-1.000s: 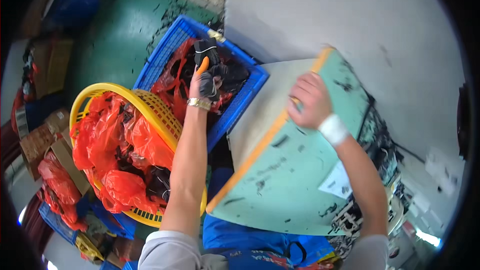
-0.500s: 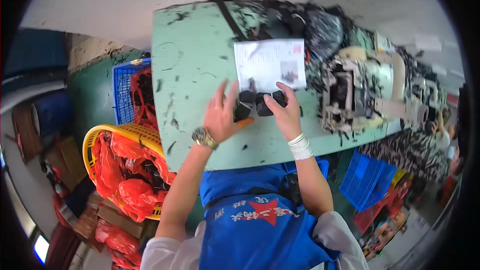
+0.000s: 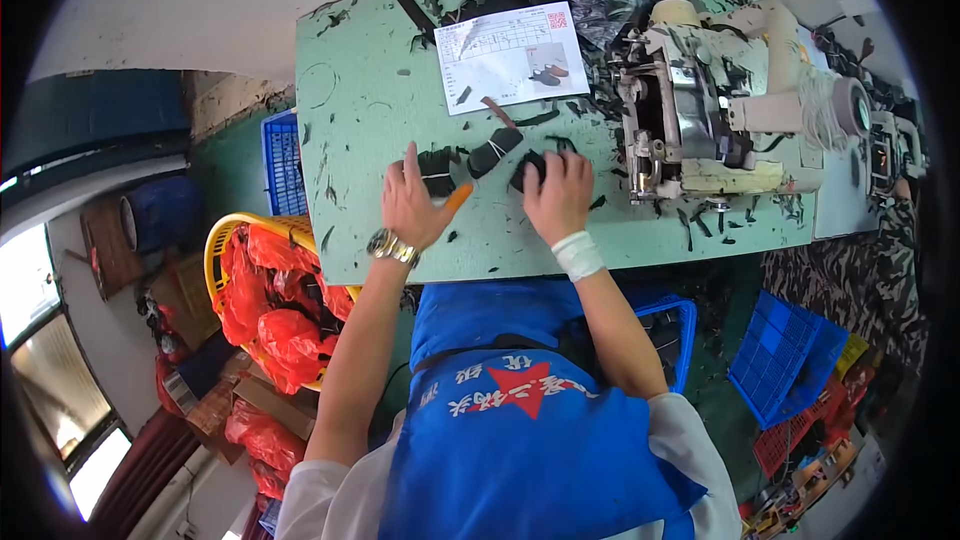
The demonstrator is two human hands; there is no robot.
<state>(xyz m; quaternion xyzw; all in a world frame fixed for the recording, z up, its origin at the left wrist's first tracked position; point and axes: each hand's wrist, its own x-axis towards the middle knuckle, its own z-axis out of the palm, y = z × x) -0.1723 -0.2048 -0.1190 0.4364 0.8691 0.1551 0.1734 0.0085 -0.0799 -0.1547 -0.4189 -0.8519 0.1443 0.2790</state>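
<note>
My left hand point(image 3: 410, 208) lies at the near side of the table with its fingers stretched and its thumb spread. An orange cover is on that thumb, and a watch circles the wrist. Against its fingers rests a black bundle point(image 3: 436, 168) with a light tie. My right hand point(image 3: 562, 198), white wrap at the wrist, curls its fingers over another black bundle point(image 3: 528, 172), partly hidden beneath them. Between the hands a third dark bundle point(image 3: 496, 151), tied with white string, sits slantwise. A brown strip point(image 3: 497, 112) touches the table just beyond it.
A printed sheet point(image 3: 515, 58) lies farther back on the green table point(image 3: 365, 110), which is strewn with black scraps. On the right stands a sewing machine point(image 3: 690, 120). A yellow basket point(image 3: 216, 252) with red bags is at the left; a blue crate point(image 3: 775, 355) is lower right.
My hands have moved farther apart. The black bundles, close together between them before, now lie spread side by side. The view has shifted, so the table and sheet sit higher.
</note>
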